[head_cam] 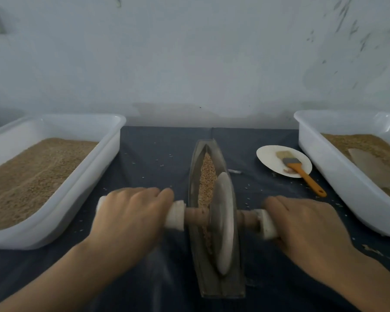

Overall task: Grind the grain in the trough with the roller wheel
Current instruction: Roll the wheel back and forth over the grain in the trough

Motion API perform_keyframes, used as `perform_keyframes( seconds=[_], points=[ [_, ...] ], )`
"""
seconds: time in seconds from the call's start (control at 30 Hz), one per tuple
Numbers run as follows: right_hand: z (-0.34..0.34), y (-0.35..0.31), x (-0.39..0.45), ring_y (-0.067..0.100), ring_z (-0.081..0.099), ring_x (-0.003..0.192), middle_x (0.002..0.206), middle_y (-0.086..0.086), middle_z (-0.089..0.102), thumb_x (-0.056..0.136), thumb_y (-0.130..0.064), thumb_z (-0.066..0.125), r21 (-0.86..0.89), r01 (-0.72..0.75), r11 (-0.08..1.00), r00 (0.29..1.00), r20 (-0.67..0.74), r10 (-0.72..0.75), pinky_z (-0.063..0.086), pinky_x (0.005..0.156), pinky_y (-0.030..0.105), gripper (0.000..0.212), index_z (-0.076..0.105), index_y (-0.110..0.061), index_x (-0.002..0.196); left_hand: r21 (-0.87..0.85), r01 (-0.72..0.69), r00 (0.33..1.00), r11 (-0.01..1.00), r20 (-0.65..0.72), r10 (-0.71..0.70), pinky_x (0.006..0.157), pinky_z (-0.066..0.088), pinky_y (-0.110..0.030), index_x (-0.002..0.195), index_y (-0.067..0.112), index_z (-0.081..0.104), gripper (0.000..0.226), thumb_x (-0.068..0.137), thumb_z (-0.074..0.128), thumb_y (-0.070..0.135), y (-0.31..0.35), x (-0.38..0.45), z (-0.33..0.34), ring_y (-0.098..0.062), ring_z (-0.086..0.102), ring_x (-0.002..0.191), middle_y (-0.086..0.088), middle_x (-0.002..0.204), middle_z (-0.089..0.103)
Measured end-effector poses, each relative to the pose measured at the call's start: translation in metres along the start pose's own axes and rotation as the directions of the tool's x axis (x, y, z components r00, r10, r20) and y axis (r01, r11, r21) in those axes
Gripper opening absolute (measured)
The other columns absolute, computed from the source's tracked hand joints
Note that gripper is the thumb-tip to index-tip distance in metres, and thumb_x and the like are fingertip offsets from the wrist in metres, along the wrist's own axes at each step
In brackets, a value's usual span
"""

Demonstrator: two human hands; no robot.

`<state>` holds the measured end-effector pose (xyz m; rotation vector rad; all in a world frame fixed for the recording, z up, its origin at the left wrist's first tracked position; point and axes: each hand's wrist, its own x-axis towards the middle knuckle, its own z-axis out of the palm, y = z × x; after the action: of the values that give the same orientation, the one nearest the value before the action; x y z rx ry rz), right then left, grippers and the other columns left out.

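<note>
While the roller wheel point(223, 221) stands on edge in the near half of the long metal trough point(214, 280), its axle runs crosswise with a hand on each end. The left hand point(131, 217) curls over the white-wrapped left handle point(176, 216), fingers wrapped round it, knuckles up. The right hand point(306, 224) grips the white-wrapped right handle point(267, 224) in the same manner. The wheel thus sits midway between the two hands, level with them, and the brown wooden axle point(195, 213) shows on either side of the disc. Grain point(206, 174) lies along the trough's groove, mostly beyond the wheel toward the far tip, with a thinner line beside the disc's left face. The trough rests on a dark blue cloth point(155, 154) dotted with stray grains. A white plastic tub point(95, 167) filled with grain sits to the left; another white tub point(338, 176) on the right holds grain and a pale scoop-like piece point(369, 167). Between the trough and the right tub lies a paper plate point(268, 158) carrying a brush with an orange handle point(302, 172), which overhangs the rim.
</note>
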<state>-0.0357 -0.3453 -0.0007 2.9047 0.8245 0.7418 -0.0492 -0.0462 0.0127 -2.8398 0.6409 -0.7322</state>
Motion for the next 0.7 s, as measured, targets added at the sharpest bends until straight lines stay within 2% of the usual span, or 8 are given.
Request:
perform_keyframes(
  seconds=[0.07, 0.13, 0.2, 0.3, 0.4, 0.5, 0.6, 0.7],
  points=[
    [-0.004, -0.001, -0.004, 0.016, 0.049, 0.044, 0.058, -0.005, 0.053, 0.029, -0.024, 0.091, 0.001, 0.029, 1.0, 0.999, -0.04, -0.029, 0.038, 0.042, 0.027, 0.057, 0.056, -0.023, 0.073, -0.015, 0.018, 0.999, 1.0, 0.038, -0.017, 0.044, 0.018, -0.021, 0.066, 0.026, 0.044, 0.052, 0.039, 0.088, 0.023, -0.003, -0.011, -0.001, -0.014, 0.039, 0.039, 0.009, 0.052, 0.042],
    [0.005, 0.002, 0.01, 0.015, 0.049, 0.044, 0.058, -0.005, 0.054, 0.03, -0.025, 0.091, -0.003, 0.03, 1.0, 0.999, 0.01, -0.03, 0.034, 0.042, 0.026, 0.056, 0.055, -0.023, 0.073, 0.015, 0.06, 0.991, 0.998, 0.12, -0.061, 0.041, 0.022, -0.022, 0.067, 0.027, 0.044, 0.047, 0.047, 0.087, 0.028, -0.006, -0.001, 0.008, -0.016, 0.043, 0.039, 0.008, 0.052, 0.046],
    [0.026, 0.01, 0.036, 0.017, 0.053, 0.048, 0.062, -0.005, 0.057, 0.042, -0.027, 0.09, -0.055, -0.004, 0.998, 0.997, 0.074, 0.008, 0.034, 0.042, 0.028, 0.051, 0.053, -0.023, 0.076, 0.12, 0.116, 0.985, 0.986, 0.116, -0.129, 0.047, 0.028, -0.027, 0.073, 0.029, 0.043, 0.036, 0.066, 0.077, 0.036, -0.008, 0.022, 0.028, -0.019, 0.057, 0.051, 0.006, 0.063, 0.056],
    [0.061, 0.029, 0.086, 0.022, 0.057, 0.057, 0.071, -0.002, 0.061, 0.069, -0.033, 0.078, -0.102, -0.125, 0.987, 0.99, 0.045, 0.13, 0.036, 0.048, 0.031, 0.039, 0.042, -0.024, 0.08, 0.218, 0.218, 0.972, 0.951, 0.039, -0.232, 0.055, 0.029, -0.029, 0.081, 0.029, 0.042, 0.021, 0.083, 0.062, 0.036, -0.023, 0.073, 0.055, -0.022, 0.064, 0.07, 0.005, 0.079, 0.064],
    [0.08, 0.037, 0.114, 0.028, 0.055, 0.058, 0.073, 0.001, 0.062, 0.076, -0.038, 0.071, -0.066, -0.203, 0.977, 0.979, 0.008, 0.204, 0.029, 0.051, 0.032, 0.038, 0.035, -0.025, 0.081, 0.235, 0.208, 0.973, 0.949, 0.044, -0.225, 0.055, 0.029, -0.031, 0.081, 0.025, 0.042, 0.02, 0.085, 0.06, 0.032, -0.042, 0.116, 0.067, -0.022, 0.058, 0.065, 0.005, 0.079, 0.063],
    [0.073, 0.033, 0.099, 0.021, 0.041, 0.053, 0.072, 0.0, 0.06, 0.075, -0.037, 0.073, -0.038, -0.2, 0.979, 0.98, 0.012, 0.201, 0.027, 0.05, 0.029, 0.042, 0.034, -0.024, 0.081, 0.199, 0.179, 0.978, 0.964, 0.07, -0.196, 0.053, 0.026, -0.03, 0.082, 0.026, 0.04, 0.025, 0.083, 0.063, 0.035, -0.041, 0.111, 0.062, -0.02, 0.047, 0.06, 0.006, 0.077, 0.059],
    [0.044, 0.02, 0.054, 0.021, 0.054, 0.056, 0.073, -0.003, 0.061, 0.064, -0.035, 0.08, -0.086, -0.105, 0.991, 0.99, 0.088, 0.113, 0.044, 0.049, 0.033, 0.039, 0.047, -0.023, 0.083, 0.119, 0.121, 0.991, 0.986, 0.041, -0.127, 0.05, 0.027, -0.029, 0.076, 0.026, 0.038, 0.033, 0.075, 0.069, 0.039, -0.022, 0.058, 0.047, -0.021, 0.056, 0.058, 0.006, 0.07, 0.058],
    [0.008, 0.003, 0.01, 0.023, 0.049, 0.046, 0.059, 0.001, 0.053, 0.039, -0.016, 0.088, -0.069, -0.005, 0.998, 0.999, -0.044, 0.002, 0.037, 0.043, 0.028, 0.048, 0.055, -0.017, 0.074, -0.005, 0.05, 0.995, 0.999, -0.081, -0.051, 0.042, 0.027, -0.025, 0.066, 0.023, 0.045, 0.037, 0.059, 0.081, 0.031, -0.008, 0.004, 0.025, -0.022, 0.049, 0.041, 0.005, 0.053, 0.048]
  ],
)
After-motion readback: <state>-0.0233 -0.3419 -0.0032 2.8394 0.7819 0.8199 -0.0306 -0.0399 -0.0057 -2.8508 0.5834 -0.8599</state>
